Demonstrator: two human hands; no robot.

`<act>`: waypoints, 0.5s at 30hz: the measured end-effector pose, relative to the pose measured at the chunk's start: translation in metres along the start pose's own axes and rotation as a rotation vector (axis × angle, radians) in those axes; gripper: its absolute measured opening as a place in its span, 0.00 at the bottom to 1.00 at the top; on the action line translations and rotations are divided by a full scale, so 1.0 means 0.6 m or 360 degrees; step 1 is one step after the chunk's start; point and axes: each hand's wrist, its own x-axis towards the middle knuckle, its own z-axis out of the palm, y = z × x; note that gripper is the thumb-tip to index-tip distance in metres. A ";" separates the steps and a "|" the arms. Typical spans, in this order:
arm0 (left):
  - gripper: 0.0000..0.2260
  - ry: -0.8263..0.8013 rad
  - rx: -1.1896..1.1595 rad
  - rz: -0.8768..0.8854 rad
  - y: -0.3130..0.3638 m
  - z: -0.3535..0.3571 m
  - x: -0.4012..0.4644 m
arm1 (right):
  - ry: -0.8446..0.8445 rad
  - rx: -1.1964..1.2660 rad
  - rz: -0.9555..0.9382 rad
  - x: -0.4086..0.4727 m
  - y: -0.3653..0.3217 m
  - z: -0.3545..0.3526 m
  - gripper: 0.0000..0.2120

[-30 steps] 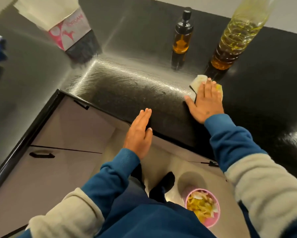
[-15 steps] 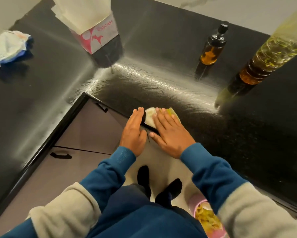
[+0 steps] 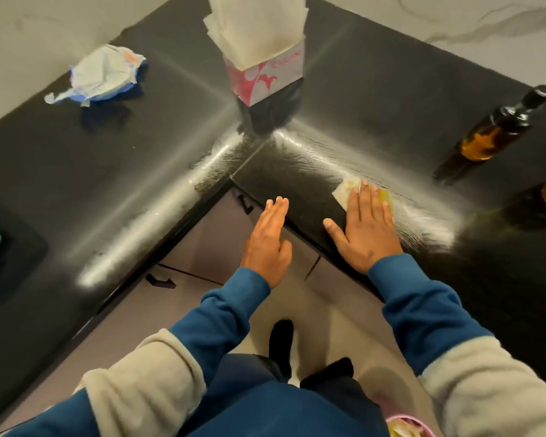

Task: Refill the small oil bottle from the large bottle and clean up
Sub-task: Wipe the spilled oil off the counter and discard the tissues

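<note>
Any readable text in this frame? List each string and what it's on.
"ORIGAMI": pink letters, blurred and only partly legible, on the tissue box.
Small bottle: no label readable.
Crumpled wrapper: print too blurred to read.
Nothing else carries text.

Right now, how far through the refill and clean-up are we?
Refill looks done: the small oil bottle stands capped with oil inside, apart from the hands. In hand: the right hand presses a folded tissue flat on the streaked countertop; the left hand hovers open off the edge. Left: finish wiping, bin the tissue and the crumpled wrapper.
</note>
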 end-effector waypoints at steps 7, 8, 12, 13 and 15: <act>0.34 0.0171 0.0016 -0.0168 -0.039 -0.083 0.025 | -0.0033 -0.0038 -0.0248 0.103 -0.149 -0.008 0.44; 0.34 0.0202 0.0019 -0.0178 -0.043 -0.095 0.027 | -0.0051 -0.0054 -0.0277 0.120 -0.170 -0.011 0.44; 0.35 0.0390 0.0024 -0.0219 -0.056 -0.133 0.027 | -0.0131 -0.0105 -0.0393 0.174 -0.245 -0.024 0.43; 0.35 0.0424 0.0025 -0.0228 -0.060 -0.139 0.026 | -0.0150 -0.0109 -0.0432 0.182 -0.265 -0.027 0.43; 0.35 0.0465 0.0025 -0.0237 -0.065 -0.147 0.023 | -0.0189 -0.0102 -0.0530 0.194 -0.305 -0.033 0.41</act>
